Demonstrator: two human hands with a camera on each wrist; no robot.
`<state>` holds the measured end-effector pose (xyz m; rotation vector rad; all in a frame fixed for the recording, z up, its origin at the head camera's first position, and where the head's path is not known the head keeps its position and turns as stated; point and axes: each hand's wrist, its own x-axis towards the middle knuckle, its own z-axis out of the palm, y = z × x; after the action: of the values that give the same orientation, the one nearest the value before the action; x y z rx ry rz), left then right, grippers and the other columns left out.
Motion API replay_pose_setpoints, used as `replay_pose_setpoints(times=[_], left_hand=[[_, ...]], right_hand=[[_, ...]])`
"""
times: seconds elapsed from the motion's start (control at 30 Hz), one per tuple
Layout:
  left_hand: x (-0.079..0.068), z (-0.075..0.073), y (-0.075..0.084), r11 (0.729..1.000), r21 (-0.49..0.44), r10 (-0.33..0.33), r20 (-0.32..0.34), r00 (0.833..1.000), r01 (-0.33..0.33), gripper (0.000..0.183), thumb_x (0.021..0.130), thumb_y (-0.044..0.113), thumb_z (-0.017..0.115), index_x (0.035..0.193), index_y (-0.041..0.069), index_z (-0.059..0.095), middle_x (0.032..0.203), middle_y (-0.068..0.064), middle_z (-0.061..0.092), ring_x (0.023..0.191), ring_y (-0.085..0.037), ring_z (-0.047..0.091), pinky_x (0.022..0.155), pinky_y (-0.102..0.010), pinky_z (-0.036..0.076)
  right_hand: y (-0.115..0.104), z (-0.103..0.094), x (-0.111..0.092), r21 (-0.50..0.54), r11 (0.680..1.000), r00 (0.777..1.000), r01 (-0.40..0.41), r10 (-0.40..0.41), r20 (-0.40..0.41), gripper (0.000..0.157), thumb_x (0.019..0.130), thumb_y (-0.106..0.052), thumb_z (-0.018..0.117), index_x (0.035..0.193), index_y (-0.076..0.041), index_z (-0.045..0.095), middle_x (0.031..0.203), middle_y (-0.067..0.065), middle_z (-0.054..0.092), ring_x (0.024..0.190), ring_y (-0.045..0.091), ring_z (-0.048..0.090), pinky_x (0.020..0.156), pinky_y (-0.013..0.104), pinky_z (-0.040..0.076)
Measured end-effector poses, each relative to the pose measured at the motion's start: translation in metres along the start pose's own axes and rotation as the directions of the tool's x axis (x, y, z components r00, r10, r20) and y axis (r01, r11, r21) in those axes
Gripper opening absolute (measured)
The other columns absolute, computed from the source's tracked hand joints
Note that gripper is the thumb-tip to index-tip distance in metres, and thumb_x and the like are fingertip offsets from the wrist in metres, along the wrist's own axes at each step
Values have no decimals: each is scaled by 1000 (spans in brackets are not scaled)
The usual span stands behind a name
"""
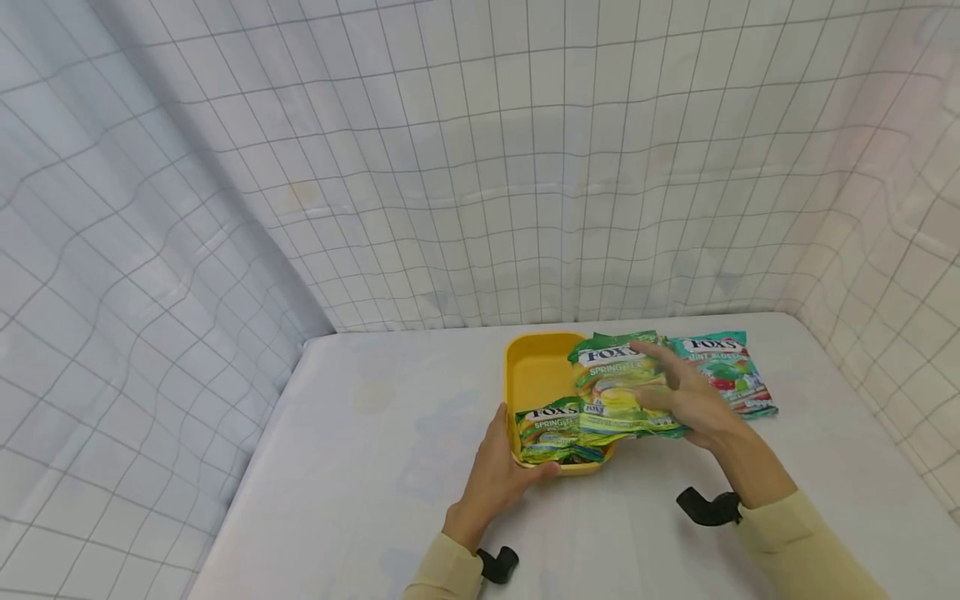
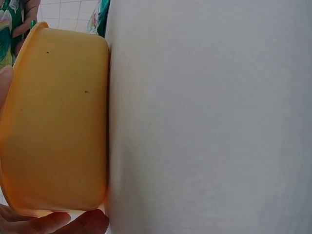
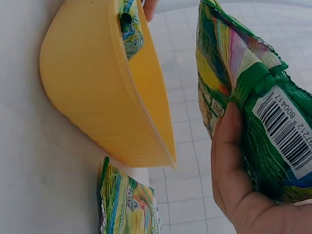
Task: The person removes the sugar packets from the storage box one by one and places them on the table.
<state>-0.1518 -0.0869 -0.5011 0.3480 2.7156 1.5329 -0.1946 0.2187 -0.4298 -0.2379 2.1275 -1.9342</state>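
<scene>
A yellow plastic tub stands on the table with one green Fox's Spring Tea candy bag lying in its near end. My left hand grips the tub at its near left corner, thumb along the front; the left wrist view shows its fingers against the tub's outer wall. My right hand holds another green Spring Tea candy bag raised over the tub's right side, hiding part of the rim. Its back with a barcode faces the right wrist camera, where the fingers press against it.
A teal Fox's Mint Blossom bag lies on the table at the right, partly behind my right hand. In the right wrist view a further green candy bag lies beside the tub. White gridded cloth walls surround the white table.
</scene>
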Motion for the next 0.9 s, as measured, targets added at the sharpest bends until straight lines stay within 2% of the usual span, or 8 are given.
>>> replay_pose_setpoints(times=[0.07, 0.17, 0.2, 0.37, 0.43, 0.53, 0.8, 0.9], left_hand=[[0, 0, 0, 1000, -1, -1, -1, 1000, 1, 115, 71, 49, 92, 156, 8, 28, 135, -9, 52, 120, -23, 53, 108, -48, 41], [0, 0, 0, 1000, -2, -1, -3, 1000, 1, 116, 70, 50, 92, 156, 8, 27, 136, -10, 52, 121, -23, 52, 109, -48, 41], [0, 0, 0, 1000, -5, -3, -2, 1000, 3, 116, 70, 50, 92, 156, 8, 27, 136, -10, 52, 121, -23, 52, 109, -48, 41], [0, 1, 0, 1000, -6, -1, -3, 1000, 1, 117, 69, 50, 93, 156, 8, 28, 135, -9, 53, 119, -22, 53, 108, -47, 41], [0, 1, -1, 1000, -6, 2, -1, 1000, -2, 117, 69, 50, 93, 156, 8, 28, 135, -9, 53, 119, -22, 53, 108, -47, 41], [0, 1, -1, 1000, -6, 4, 0, 1000, -4, 117, 69, 50, 93, 156, 8, 28, 135, -9, 53, 119, -23, 53, 108, -47, 41], [-1, 1, 0, 1000, -6, 2, 0, 1000, -2, 118, 69, 50, 93, 157, 7, 26, 136, -10, 52, 122, -23, 52, 109, -48, 41], [-1, 0, 1, 1000, 0, 1, -2, 1000, -1, 117, 69, 51, 92, 156, 8, 27, 135, -9, 53, 120, -23, 53, 108, -48, 42]], right_hand=[[1, -4, -2, -1, 1000, 1000, 3, -3, -5, 79, 97, -2, 64, 163, -18, 24, 167, 19, -1, 138, 49, 31, 79, 37, 56], [4, -9, -4, 34, 999, 1000, -10, 10, -10, 80, 98, -1, 63, 163, -20, 22, 166, 20, 3, 112, 37, 56, 76, 38, 57], [4, -10, -5, 50, 999, 1000, -17, 18, -13, 80, 98, -1, 63, 163, -21, 22, 166, 20, 2, 105, 33, 57, 75, 38, 58], [7, -18, -12, 58, 998, 999, -20, 22, -34, 80, 98, -1, 63, 164, -21, 23, 168, 16, -6, 122, 32, 48, 76, 35, 57], [8, -19, -14, 74, 997, 999, -26, 29, -36, 80, 98, 0, 63, 164, -22, 23, 167, 19, 1, 118, 30, 54, 76, 35, 58], [11, -22, -17, 104, 994, 998, -41, 45, -34, 80, 98, 0, 62, 164, -23, 22, 161, 23, 14, 95, 21, 64, 75, 36, 59], [20, -30, -24, 93, 995, 998, -41, 46, -48, 80, 99, 2, 60, 164, -25, 22, 162, 23, 11, 100, 21, 62, 77, 36, 59], [23, -33, -25, 112, 993, 998, -49, 54, -42, 79, 100, 2, 59, 164, -25, 21, 157, 24, 17, 100, 22, 63, 78, 37, 59]])
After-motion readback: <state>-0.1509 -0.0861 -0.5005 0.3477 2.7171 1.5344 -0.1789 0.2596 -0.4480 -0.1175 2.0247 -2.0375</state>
